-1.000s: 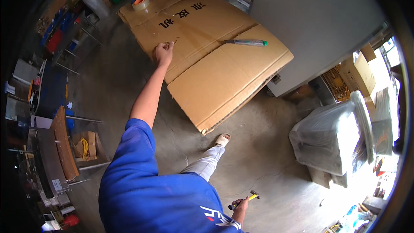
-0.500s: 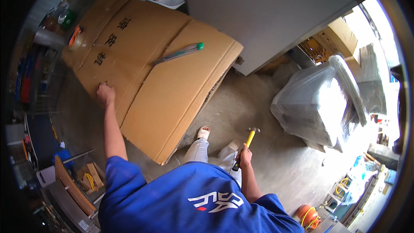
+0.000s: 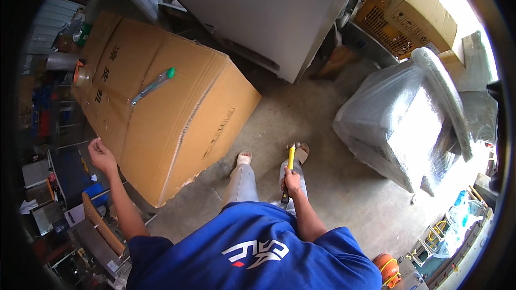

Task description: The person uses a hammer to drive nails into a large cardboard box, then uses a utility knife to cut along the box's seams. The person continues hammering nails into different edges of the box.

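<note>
My right hand (image 3: 292,182) is closed round the handle of a hammer (image 3: 291,157), with a yellow upper handle and dark lower grip. Its metal head points away from me, in front of my right foot. Beside the near left edge of a large brown cardboard box (image 3: 156,123) is my left hand (image 3: 102,157), its fingers drawn together. Whatever they may hold is too small to make out. On top of the box lies a long, clear slim pack (image 3: 153,87) with a green end. A roll of tape (image 3: 80,73) with an orange part sits at the box's far left edge.
A large grey panel (image 3: 258,11) stands beyond the box. To the right is a bulky item in clear wrap (image 3: 376,118), with a carton (image 3: 422,13) and an orange crate (image 3: 384,16) behind it. An orange-red tank (image 3: 387,268) stands at lower right.
My left hand has come off the box top to its left side. The hammer has swung left, nearer my right foot. The view has turned right, so the box's near side shows more.
</note>
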`<state>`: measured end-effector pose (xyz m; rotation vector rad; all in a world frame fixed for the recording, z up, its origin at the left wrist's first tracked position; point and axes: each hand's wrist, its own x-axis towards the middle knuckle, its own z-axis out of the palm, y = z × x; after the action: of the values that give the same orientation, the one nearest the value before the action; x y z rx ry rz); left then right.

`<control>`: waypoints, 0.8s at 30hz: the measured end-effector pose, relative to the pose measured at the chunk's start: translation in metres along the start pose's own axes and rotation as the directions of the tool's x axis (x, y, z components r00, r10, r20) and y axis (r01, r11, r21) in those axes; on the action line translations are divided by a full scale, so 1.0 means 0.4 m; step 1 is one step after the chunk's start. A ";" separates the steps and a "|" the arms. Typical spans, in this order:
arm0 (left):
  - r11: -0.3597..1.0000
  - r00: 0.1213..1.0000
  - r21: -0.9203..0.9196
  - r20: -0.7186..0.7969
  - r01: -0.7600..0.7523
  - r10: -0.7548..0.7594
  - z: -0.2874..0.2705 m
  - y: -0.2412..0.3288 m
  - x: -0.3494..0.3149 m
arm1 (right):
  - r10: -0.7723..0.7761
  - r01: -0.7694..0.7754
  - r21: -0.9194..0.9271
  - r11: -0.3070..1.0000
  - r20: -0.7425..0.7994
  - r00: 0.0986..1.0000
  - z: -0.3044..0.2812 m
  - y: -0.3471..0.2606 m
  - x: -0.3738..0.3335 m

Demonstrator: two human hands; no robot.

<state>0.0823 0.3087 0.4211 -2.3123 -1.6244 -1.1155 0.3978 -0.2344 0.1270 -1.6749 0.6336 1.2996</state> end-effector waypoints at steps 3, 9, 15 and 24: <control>0.990 0.998 -0.138 0.060 0.028 -0.020 -0.009 0.304 -0.125 | -0.072 0.069 -0.043 0.997 -0.054 0.996 -0.049 -0.006 0.083; 0.944 0.916 -0.195 0.252 -0.268 0.312 0.152 0.731 -0.404 | -0.040 0.030 0.177 0.984 0.049 0.998 0.042 -0.112 0.185; 0.864 0.846 -0.428 0.327 -0.265 0.422 0.489 0.813 -0.650 | -0.203 0.163 0.152 0.975 0.297 0.933 0.207 -0.219 0.374; 0.742 0.710 0.048 -0.254 -0.669 0.656 0.910 0.718 -0.825 | -0.787 0.814 0.041 0.580 0.288 0.546 0.476 -0.224 0.791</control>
<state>0.4561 0.1025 0.0445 -2.3342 -0.5669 -1.1842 0.4796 0.0133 -0.1492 -1.5075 -0.3920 0.8303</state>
